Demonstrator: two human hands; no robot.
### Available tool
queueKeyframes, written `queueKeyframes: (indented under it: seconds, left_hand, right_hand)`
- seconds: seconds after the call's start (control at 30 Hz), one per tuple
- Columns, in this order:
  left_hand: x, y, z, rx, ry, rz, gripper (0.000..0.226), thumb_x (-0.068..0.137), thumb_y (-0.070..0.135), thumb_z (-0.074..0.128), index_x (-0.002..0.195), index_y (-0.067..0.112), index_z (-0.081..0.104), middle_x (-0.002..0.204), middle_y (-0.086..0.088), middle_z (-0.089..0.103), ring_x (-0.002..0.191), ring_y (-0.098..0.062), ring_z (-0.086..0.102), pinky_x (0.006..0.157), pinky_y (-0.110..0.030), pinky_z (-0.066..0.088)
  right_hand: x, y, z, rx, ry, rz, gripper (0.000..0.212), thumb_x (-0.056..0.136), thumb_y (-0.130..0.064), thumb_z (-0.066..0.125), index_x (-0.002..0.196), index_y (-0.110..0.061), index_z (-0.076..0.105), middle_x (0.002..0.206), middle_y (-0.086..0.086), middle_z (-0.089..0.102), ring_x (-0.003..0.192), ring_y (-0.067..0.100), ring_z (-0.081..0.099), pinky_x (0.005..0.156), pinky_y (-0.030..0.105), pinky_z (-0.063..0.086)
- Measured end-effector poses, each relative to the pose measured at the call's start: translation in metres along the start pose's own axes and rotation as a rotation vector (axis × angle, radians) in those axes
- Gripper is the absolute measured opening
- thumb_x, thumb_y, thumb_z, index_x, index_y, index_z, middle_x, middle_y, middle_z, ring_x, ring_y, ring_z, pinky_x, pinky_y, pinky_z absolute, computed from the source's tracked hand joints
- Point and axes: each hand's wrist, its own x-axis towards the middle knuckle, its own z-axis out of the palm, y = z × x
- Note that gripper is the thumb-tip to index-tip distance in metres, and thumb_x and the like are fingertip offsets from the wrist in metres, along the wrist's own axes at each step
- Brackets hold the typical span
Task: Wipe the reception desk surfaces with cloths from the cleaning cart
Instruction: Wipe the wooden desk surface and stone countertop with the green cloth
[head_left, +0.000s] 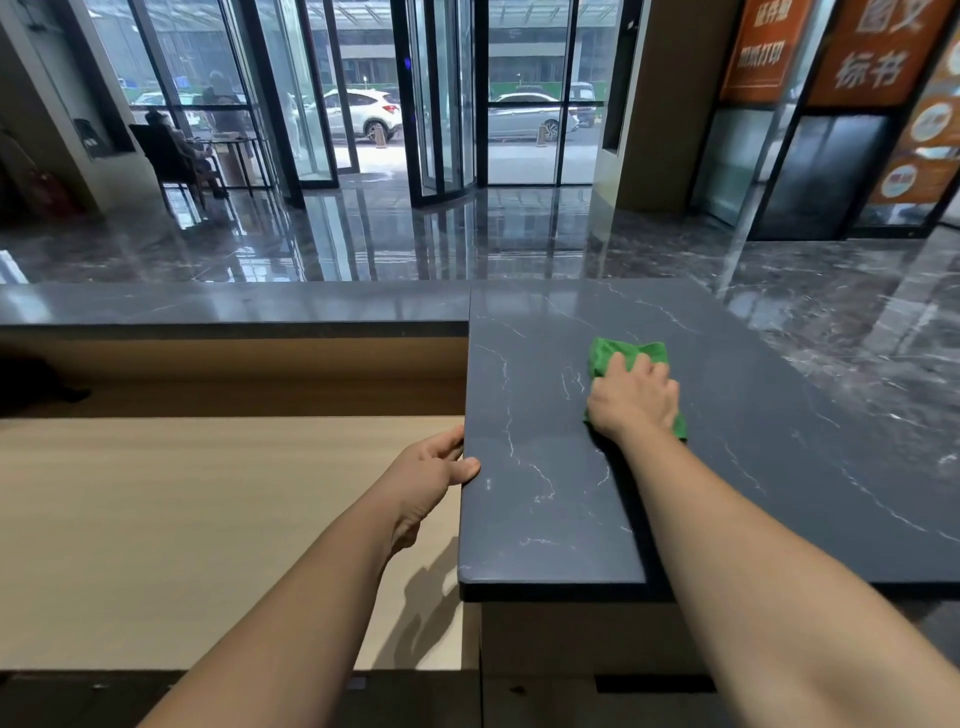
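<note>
A person's right hand (634, 400) bears down on a crumpled green fabric cloth (629, 351). Its fingers are bent over the bunched middle, so the cloth is held and pressed at once against the raised dark grey stone-look countertop with white veining (545, 519) of a lobby reception desk. The left hand (426, 478) clasps the countertop's left edge, thumb on top and fingers hooked against the side, apparently as a brace.

The cloth lies toward the middle of the slab, with green folds showing beyond the fingertips and beside the wrist. It looks light, soft and limp. It would likely glide easily over the polished surface, and bunch or fold under if pushed from one corner. A hand set over its centre, as here, seems the surest hold. The slab itself looks hard and heavy, with little to fear from pressure.

To the left sits the lower pale wood-grain work surface (208, 519), and beyond it a narrow dark ledge (234, 306). Behind, a glossy marble floor (363, 244) runs to glass revolving doors (441, 104).
</note>
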Motion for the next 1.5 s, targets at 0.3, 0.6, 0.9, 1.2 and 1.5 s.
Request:
queueKeyframes:
  seconds: [0.3,0.6,0.9,1.2,1.5]
  left_hand:
    - [-0.027,-0.006,-0.009,-0.068,-0.085,0.003,0.062,0.081,-0.017,0.048,0.137,0.008,0.048,0.132,0.003,0.058,0.12,-0.007,0.051,0.084,-0.008,0.036]
    - [-0.059,-0.002,-0.003,0.002,0.007,-0.077,0.078,0.081,-0.02,0.053,0.15,0.005,0.025,0.153,-0.004,0.034,0.141,-0.017,0.031,0.091,-0.024,0.029]
    - [-0.063,-0.001,0.002,0.175,0.001,-0.092,0.065,0.081,-0.013,0.055,0.142,0.006,0.045,0.146,-0.006,0.047,0.137,-0.022,0.038,0.114,-0.036,0.026]
    - [-0.072,-0.002,0.014,0.103,0.001,-0.092,0.046,0.095,-0.008,0.041,0.132,0.015,0.056,0.117,0.007,0.061,0.109,-0.012,0.045,0.094,-0.028,0.02]
    - [-0.075,-0.02,0.008,-0.268,0.17,-0.214,0.033,0.089,0.023,0.051,0.114,0.011,0.069,0.108,0.0,0.07,0.111,-0.011,0.058,0.116,-0.05,0.008]
  right_hand:
    - [-0.092,-0.106,0.018,0.079,0.015,-0.201,0.053,0.095,-0.025,0.04,0.145,-0.011,0.034,0.148,0.016,0.033,0.132,0.032,0.031,0.109,0.042,0.027]
    - [-0.108,-0.069,0.006,0.075,0.014,-0.557,0.034,0.099,-0.024,0.037,0.131,-0.017,0.046,0.138,0.008,0.042,0.122,0.029,0.036,0.097,0.038,0.03]
    - [-0.064,0.067,-0.018,-0.034,-0.007,-0.27,0.042,0.102,-0.032,0.031,0.142,-0.02,0.038,0.144,0.006,0.039,0.128,0.032,0.034,0.102,0.041,0.031]
    - [-0.072,0.06,-0.018,0.008,0.004,-0.025,0.044,0.101,-0.036,0.032,0.136,-0.012,0.043,0.141,0.012,0.041,0.13,0.031,0.035,0.105,0.04,0.029]
    - [-0.148,-0.066,0.008,0.08,0.027,-0.081,0.049,0.094,-0.025,0.041,0.141,-0.011,0.039,0.148,0.016,0.034,0.133,0.034,0.032,0.109,0.044,0.027]
